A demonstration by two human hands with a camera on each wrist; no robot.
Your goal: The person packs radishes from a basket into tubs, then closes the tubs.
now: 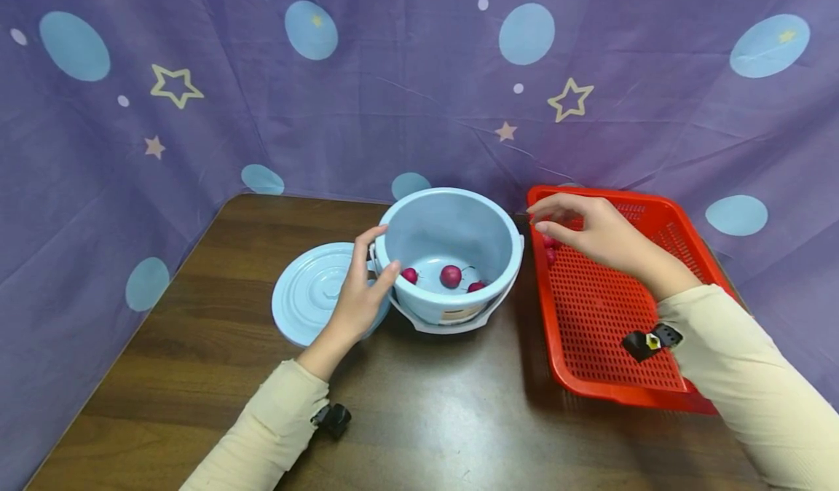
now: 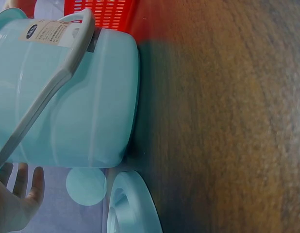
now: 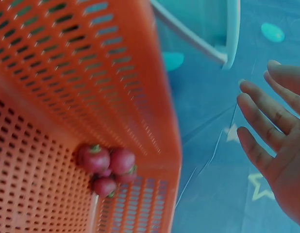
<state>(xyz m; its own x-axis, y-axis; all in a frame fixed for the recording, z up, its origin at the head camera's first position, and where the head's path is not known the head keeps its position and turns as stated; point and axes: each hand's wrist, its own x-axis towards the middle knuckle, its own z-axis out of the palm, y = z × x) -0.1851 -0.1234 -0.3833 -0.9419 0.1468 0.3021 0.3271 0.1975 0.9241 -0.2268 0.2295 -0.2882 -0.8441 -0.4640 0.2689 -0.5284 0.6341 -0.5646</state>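
Note:
A light blue bucket (image 1: pixel 452 309) stands upright at the middle of the table, its handle hanging down at the front. Three small red radishes (image 1: pixel 450 276) lie on its bottom. My left hand (image 1: pixel 357 294) is at the bucket's left side, the thumb over the rim and the fingers fairly straight along the outer wall. Over the left rim of a red basket (image 1: pixel 596 309) hovers my right hand (image 1: pixel 590 229), fingers loosely bent with nothing in them. Several more radishes (image 3: pixel 106 165) sit clustered in a far corner of the basket, partly hidden by that hand in the head view.
A light blue lid (image 1: pixel 308 294) lies flat on the brown wooden table (image 1: pixel 419 403), left of the bucket and partly behind my left hand. The basket stands at the right, a narrow gap from the bucket. Behind the table hangs a purple patterned cloth (image 1: pixel 406 97).

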